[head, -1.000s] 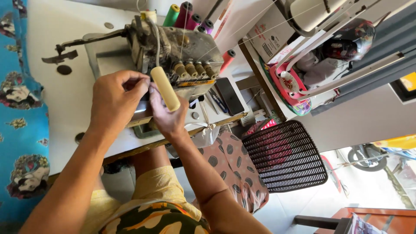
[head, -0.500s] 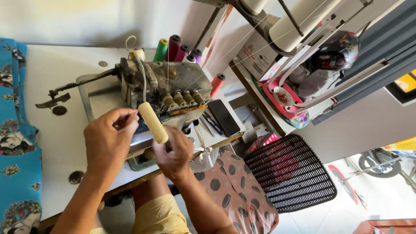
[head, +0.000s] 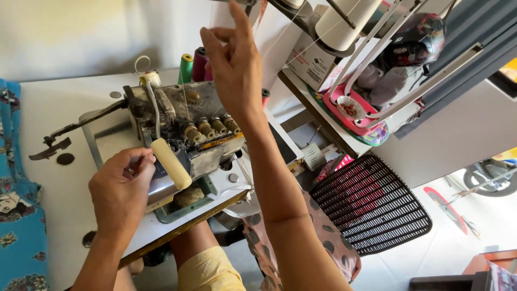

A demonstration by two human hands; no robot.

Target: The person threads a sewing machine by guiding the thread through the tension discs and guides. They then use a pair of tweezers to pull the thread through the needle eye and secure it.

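Thread [head: 280, 70] ran taut, pinched in raised right hand [head: 234, 64] fingers to guide it; left hand [head: 121, 188] fingers closed by sewing machine [head: 188, 134] at counter [head: 59, 188] front edge, steadying.

White sewing table [head: 59, 124], left of frame, bears worn overlock machine [head: 188, 134], thread cones [head: 186, 67], blue floral fabric [head: 16, 215] at lower left.

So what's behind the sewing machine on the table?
Behind the sewing machine stand thread cones, green, maroon and pink, with a red one to the right. Their bases are hidden by the machine, and the raised right hand covers part of the row.
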